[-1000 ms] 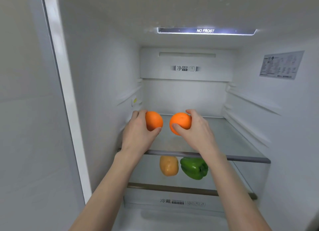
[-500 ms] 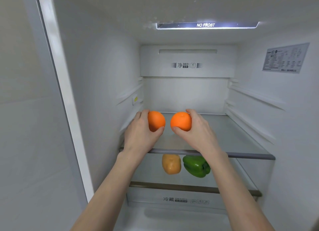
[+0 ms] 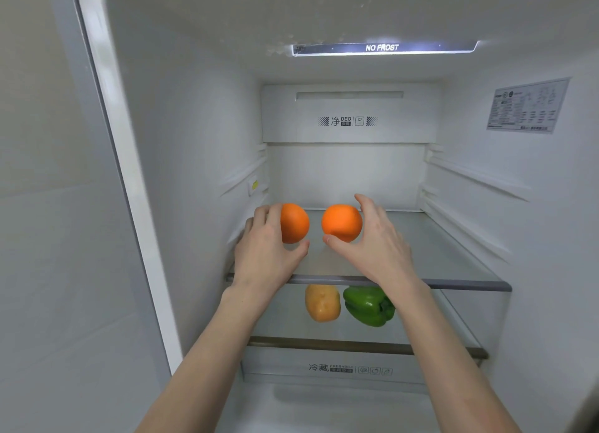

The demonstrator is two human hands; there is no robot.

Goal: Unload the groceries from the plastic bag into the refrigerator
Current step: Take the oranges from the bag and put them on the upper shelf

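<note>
Two shelves: both are seen inside the open refrigerator [image 3: 201,134], whose white interior is lit from a strip marked NO FROST [image 3: 384,47] in the ceiling.
Upper shelf [image 3: 437,254]: a glass plate with a grey front rail, on which both oranges are placed side by side, just apart.
Lower shelf [image 3: 363,343]: a second glass plate is seen through the upper one; a yellowish potato-like item [image 3: 322,303] and a green pepper [image 3: 368,306] are laid on it, close beside each other.
Drawer front [image 3: 340,368]: a printed label is carried below the lower shelf.
Side sticker [image 3: 526,107]: it is fixed to the right wall; its print is too small to be read.
Left hand [image 3: 265,248]: it is curled loosely round the left orange [image 3: 295,222] from its left side, thumb held beneath the fruit; whether the fruit is gripped or only touched cannot be told.
Right hand [image 3: 377,238]: it is spread around the right orange [image 3: 342,222], fingers raised behind it and thumb under its front; firm hold cannot be told.
Plastic bag: it is not shown.
</note>
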